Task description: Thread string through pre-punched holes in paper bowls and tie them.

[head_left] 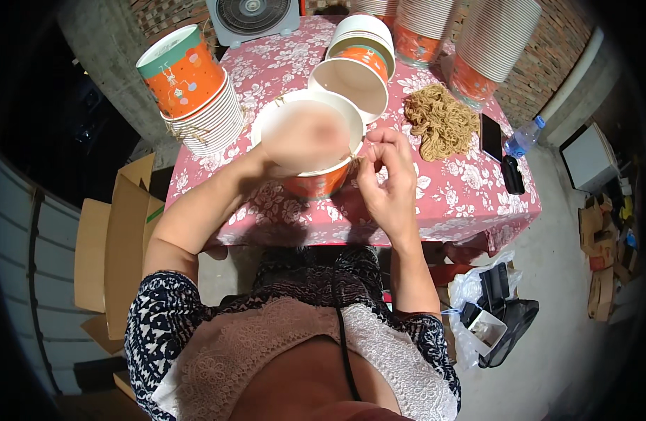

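An orange paper bucket with a white inside stands upright near the table's front edge. A bit of tan cord pokes over its far left rim. My left hand is over the bucket's mouth; a blur covers its fingers, so their grip is hidden. At the right side of the rim, my right hand pinches a short piece of tan cord between thumb and forefinger. A heap of the same tan cord lies to the right, beyond my right hand.
Stacked buckets with cord ends stand at left. Other buckets lie tipped behind mine. Tall bucket stacks and a fan are at the back. A phone, a black case and a bottle line the right edge.
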The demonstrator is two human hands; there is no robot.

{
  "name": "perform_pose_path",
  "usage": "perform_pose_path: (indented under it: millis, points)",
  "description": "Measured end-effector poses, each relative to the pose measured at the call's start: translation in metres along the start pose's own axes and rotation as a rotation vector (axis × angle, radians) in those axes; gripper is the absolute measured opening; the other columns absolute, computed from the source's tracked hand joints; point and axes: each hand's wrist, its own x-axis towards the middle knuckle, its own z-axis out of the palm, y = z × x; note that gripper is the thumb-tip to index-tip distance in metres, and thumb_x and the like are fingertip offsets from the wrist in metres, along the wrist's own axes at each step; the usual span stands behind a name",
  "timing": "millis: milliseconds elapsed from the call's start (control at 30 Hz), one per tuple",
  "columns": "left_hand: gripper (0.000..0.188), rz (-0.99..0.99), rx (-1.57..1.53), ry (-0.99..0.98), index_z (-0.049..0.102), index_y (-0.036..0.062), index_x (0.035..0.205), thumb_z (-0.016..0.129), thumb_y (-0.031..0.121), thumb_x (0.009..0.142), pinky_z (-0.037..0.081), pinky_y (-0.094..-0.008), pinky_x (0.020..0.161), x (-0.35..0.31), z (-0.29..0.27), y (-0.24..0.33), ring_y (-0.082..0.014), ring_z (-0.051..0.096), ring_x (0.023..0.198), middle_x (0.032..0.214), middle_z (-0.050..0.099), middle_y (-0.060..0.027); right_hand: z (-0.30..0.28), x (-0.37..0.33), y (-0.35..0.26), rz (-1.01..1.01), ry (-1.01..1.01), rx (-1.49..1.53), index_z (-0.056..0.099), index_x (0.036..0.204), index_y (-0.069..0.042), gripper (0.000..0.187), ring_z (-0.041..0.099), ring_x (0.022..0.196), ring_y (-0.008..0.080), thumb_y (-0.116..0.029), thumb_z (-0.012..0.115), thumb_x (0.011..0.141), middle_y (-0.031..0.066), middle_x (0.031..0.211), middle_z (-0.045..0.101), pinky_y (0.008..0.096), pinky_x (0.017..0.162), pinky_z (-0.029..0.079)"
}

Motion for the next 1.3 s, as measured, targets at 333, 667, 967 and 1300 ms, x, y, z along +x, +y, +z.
perform_pose_path:
  millis: [333, 667, 967, 1300]
  points:
    - [0.019, -0.055, 0.052, 0.095, 0.059, -0.0005, 0.073, 0.068, 0.009, 0.088, 0.039, -0.0223, 0.042, 0.007, -0.010, -0.006, -0.0067, 0.051, 0.046, 0.067, 0.064, -0.0066, -0.005, -0.027, 0.010, 0.194, -0.103, 0.132, 0.061, 0.096, 0.006, 0.011, 0.057, 0.078, 0.0131, -0.003, 0.056, 0.095, 0.0095, 0.098, 0.059, 0.0258, 0.066, 0.049]
    - [0.018, -0.027, -0.001, 0.078, 0.060, -0.0001, 0.073, 0.068, 0.007, 0.087, 0.039, -0.0217, 0.042, 0.008, -0.005, -0.004, -0.0064, 0.050, 0.047, 0.067, 0.064, -0.0064, 0.013, -0.038, 0.014, 0.423, -0.024, 0.465, 0.063, 0.103, 0.003, 0.017, 0.055, 0.076, 0.0083, -0.012, 0.061, 0.096, 0.0011, 0.085, 0.063, 0.0246, 0.070, 0.047]
    - [0.018, -0.079, 0.084, 0.128, 0.059, -0.0004, 0.071, 0.067, 0.007, 0.086, 0.040, -0.0221, 0.042, 0.009, -0.014, -0.010, -0.0070, 0.052, 0.048, 0.066, 0.063, -0.0059, 0.009, -0.033, 0.003, 0.027, -0.011, -0.005, 0.060, 0.089, 0.002, 0.004, 0.057, 0.070, 0.0286, 0.002, 0.062, 0.086, 0.0127, 0.077, 0.058, 0.0361, 0.063, 0.046]
    - [0.017, 0.058, 0.128, 0.061, 0.067, -0.0005, 0.092, 0.062, 0.015, 0.094, 0.042, -0.0204, 0.061, -0.012, 0.000, 0.011, -0.0019, 0.051, 0.072, 0.079, 0.061, 0.0025, 0.011, -0.010, -0.005, -0.123, 0.050, 0.009, 0.057, 0.094, 0.003, 0.009, 0.063, 0.084, 0.0291, 0.006, 0.061, 0.087, 0.0209, 0.104, 0.061, 0.0350, 0.074, 0.052]
